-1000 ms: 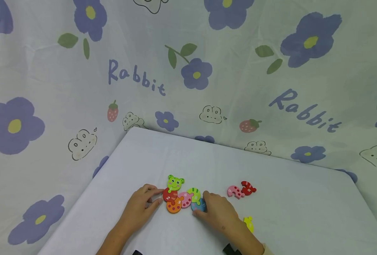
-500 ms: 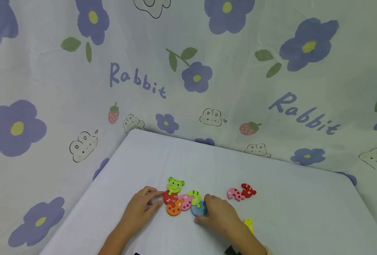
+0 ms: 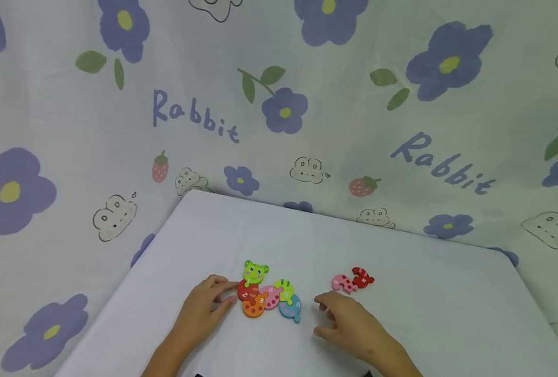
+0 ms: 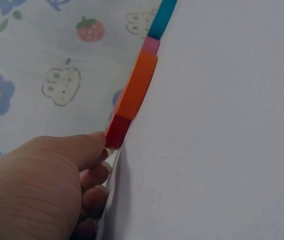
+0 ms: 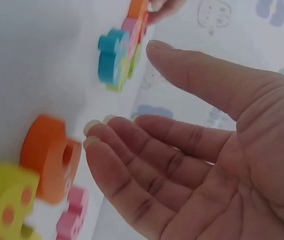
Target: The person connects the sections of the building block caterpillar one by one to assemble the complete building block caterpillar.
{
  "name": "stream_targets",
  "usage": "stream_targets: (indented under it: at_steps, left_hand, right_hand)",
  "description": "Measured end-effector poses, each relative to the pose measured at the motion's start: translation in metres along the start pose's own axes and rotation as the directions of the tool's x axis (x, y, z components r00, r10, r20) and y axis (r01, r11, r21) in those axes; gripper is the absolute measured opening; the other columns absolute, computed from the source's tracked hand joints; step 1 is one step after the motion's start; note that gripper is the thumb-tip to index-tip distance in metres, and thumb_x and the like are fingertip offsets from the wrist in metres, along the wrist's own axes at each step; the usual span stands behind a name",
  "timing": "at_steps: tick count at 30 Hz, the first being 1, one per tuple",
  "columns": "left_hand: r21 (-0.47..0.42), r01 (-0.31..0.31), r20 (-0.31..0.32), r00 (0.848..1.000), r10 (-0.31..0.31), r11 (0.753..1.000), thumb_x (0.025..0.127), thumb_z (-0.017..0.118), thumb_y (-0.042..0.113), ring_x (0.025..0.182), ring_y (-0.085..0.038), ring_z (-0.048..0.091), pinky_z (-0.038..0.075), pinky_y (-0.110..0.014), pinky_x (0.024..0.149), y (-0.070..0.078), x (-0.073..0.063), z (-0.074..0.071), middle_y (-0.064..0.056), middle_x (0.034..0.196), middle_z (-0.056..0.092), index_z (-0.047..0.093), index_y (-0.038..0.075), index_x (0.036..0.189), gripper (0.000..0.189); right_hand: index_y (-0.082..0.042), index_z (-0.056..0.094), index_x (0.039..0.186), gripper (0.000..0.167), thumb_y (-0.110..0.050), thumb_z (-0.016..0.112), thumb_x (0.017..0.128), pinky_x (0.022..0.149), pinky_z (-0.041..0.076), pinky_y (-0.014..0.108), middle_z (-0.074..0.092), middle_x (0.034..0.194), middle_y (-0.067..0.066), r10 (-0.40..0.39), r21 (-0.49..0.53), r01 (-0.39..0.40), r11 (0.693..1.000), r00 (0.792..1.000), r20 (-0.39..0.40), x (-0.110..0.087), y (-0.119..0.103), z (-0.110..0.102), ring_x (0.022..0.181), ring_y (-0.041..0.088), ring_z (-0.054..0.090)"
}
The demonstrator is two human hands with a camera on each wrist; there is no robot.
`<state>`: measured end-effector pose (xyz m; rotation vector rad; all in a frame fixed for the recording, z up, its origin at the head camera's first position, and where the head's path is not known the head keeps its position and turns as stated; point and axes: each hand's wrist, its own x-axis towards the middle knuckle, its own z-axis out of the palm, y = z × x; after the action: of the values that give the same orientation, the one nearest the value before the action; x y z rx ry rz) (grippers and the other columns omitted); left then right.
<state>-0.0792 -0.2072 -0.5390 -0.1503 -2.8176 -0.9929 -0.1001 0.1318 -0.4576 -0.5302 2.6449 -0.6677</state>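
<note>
A row of joined, numbered wooden caterpillar puzzle pieces lies on the white table: a green smiling head (image 3: 254, 273), a red piece 2 (image 3: 247, 291), an orange piece 3 (image 3: 253, 306), then pink, green and blue (image 3: 290, 306). My left hand (image 3: 207, 303) touches the left edge of the red piece with index finger and thumb tip. To the right of the blue piece my right hand (image 3: 354, 325) hovers, thumb and fingers apart, holding nothing. In the right wrist view a loose orange piece (image 5: 44, 155) and a yellow piece (image 5: 4, 200) lie by its fingertips.
Beyond my right hand lie a loose pink piece (image 3: 342, 283) and a red piece (image 3: 363, 278), close together. My right hand mostly hides the orange and yellow pieces in the head view. A printed cloth (image 3: 269, 146) hangs behind the table.
My right hand has let go of the blue piece and drawn back to the right, over the loose yellow piece. The left hand stays at the red piece. The head view has shifted slightly.
</note>
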Motion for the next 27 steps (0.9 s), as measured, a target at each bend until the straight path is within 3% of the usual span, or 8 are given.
stream_targets:
  at_steps: [10, 20, 27]
  left_hand:
    - [0.001, -0.021, -0.021, 1.0, 0.021, 1.0, 0.091, 0.085, 0.02, 0.083, -0.001, 0.053, 0.051, -0.026, 0.075, -0.004, -0.003, -0.001, 0.012, 0.11, 0.062, 0.078, 0.022, 0.123, 0.032]
    - [-0.018, -0.06, -0.042, 0.997, 0.059, 0.998, 0.091, 0.084, 0.019, 0.083, -0.001, 0.053, 0.05, -0.026, 0.075, -0.002, -0.002, 0.001, 0.013, 0.111, 0.062, 0.078, 0.021, 0.123, 0.032]
    - [-0.003, -0.051, -0.039, 0.998, 0.051, 0.999, 0.091, 0.084, 0.019, 0.084, -0.001, 0.053, 0.051, -0.026, 0.076, -0.001, -0.001, 0.002, 0.014, 0.111, 0.062, 0.078, 0.023, 0.123, 0.032]
  right_hand:
    - [-0.013, 0.07, 0.129, 0.054, -0.034, 0.09, 0.084, 0.089, 0.058, 0.043, 0.067, 0.118, -0.008, -0.022, -0.007, 0.022, 1.0, 1.0, -0.015, -0.026, 0.031, -0.011, 0.103, 0.016, 0.061]
    - [-0.018, 0.068, 0.133, 0.063, -0.024, 0.095, 0.076, 0.104, 0.049, 0.056, 0.065, 0.134, -0.001, 0.106, -0.058, -0.108, 0.993, 0.994, -0.028, -0.032, 0.052, -0.017, 0.123, 0.027, 0.059]
    - [-0.015, 0.069, 0.131, 0.068, -0.024, 0.098, 0.07, 0.099, 0.053, 0.053, 0.065, 0.126, -0.002, 0.179, -0.098, -0.176, 0.979, 0.984, 0.018, -0.026, 0.064, -0.02, 0.111, 0.022, 0.059]
